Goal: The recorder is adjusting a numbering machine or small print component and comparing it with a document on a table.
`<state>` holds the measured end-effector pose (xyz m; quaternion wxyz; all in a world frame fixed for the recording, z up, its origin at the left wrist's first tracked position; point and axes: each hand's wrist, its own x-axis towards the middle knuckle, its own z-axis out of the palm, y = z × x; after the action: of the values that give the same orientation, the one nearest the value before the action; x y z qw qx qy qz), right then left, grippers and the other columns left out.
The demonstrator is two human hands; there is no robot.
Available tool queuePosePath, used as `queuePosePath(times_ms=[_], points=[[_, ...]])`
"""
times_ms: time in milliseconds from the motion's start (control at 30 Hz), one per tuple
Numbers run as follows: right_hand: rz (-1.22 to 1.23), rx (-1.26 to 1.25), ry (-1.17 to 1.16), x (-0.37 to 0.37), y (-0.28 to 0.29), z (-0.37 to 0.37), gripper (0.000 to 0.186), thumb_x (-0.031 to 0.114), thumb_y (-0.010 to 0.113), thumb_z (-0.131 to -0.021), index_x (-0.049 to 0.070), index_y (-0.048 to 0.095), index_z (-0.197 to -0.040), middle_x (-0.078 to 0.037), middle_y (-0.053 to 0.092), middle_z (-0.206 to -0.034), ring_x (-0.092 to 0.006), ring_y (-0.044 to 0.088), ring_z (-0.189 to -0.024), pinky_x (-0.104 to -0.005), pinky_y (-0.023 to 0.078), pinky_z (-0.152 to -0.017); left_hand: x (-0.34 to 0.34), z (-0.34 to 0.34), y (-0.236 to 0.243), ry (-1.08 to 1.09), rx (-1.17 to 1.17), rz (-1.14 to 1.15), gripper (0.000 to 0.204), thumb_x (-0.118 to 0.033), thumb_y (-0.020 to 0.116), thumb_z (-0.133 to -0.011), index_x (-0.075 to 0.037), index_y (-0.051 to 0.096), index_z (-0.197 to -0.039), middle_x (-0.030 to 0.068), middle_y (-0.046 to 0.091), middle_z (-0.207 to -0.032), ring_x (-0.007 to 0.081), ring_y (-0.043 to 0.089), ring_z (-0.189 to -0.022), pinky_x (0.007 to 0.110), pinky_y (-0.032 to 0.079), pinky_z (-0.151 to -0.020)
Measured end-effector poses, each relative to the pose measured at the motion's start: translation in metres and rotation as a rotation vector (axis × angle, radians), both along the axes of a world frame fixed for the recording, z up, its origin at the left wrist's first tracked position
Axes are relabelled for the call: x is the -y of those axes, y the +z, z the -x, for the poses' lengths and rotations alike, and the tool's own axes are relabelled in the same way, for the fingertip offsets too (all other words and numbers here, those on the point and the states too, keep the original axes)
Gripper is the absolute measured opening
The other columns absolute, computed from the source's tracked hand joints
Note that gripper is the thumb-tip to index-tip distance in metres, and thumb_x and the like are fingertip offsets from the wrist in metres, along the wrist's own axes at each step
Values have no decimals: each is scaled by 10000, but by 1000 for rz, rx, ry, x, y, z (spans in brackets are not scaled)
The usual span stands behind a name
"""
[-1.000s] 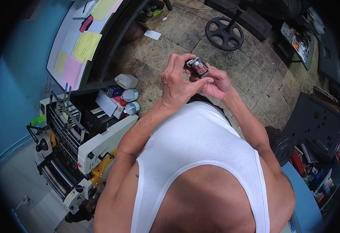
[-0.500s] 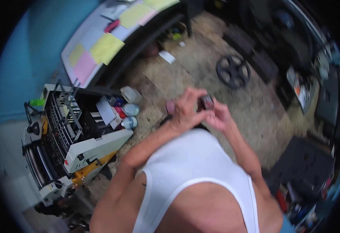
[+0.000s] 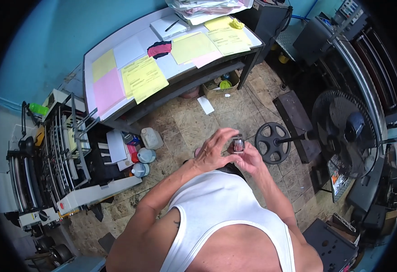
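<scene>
Together, both hands pinch a small dark block with a red face [image 3: 238, 144] in front of the chest, above the floor. The left hand [image 3: 214, 153] curls its fingers over the block's top and side; the right hand [image 3: 250, 159] cups it from below. Just beyond stands a fan [image 3: 343, 131] on its round base [image 3: 272, 143]. To the left sit 2 plastic bottles [image 3: 145, 155] beside a printing machine [image 3: 62, 158], with a paper-covered table [image 3: 162, 59] behind.

head cam, fisheye, looking down, hands [image 3: 228, 154] near
</scene>
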<state>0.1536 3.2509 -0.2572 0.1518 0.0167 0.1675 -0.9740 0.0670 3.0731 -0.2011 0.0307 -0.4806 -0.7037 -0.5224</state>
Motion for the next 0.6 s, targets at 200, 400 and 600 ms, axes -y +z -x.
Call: queuePosePath(times_ms=[200,400,600], points=[[-73,-6,-138,-57,15,131,322,208,692,-874,-54,596,-1036,-136,625,-941,-218,612,-874,-364,542,-794,-9,129,13,38,101,25,667,-347,741,-826,-27,440,-1328,171,505,-1253,316,564,-1109,405,453,-960],[8,-46,-220,-141,18,247,330,195,681,-879,-16,574,-1108,-116,592,-970,-201,556,-875,-332,525,-797,-46,251,-22,298,112,278,550,-269,728,-836,-23,492,-1268,176,518,-1241,335,544,-1134,408,443,-970],[120,-74,-226,-258,-11,379,330,173,661,-890,8,568,-1160,-111,591,-1034,-215,558,-944,-367,516,-864,-151,354,-52,364,82,374,536,-296,726,-826,-29,516,-1241,163,504,-1269,352,515,-1157,427,440,-968]])
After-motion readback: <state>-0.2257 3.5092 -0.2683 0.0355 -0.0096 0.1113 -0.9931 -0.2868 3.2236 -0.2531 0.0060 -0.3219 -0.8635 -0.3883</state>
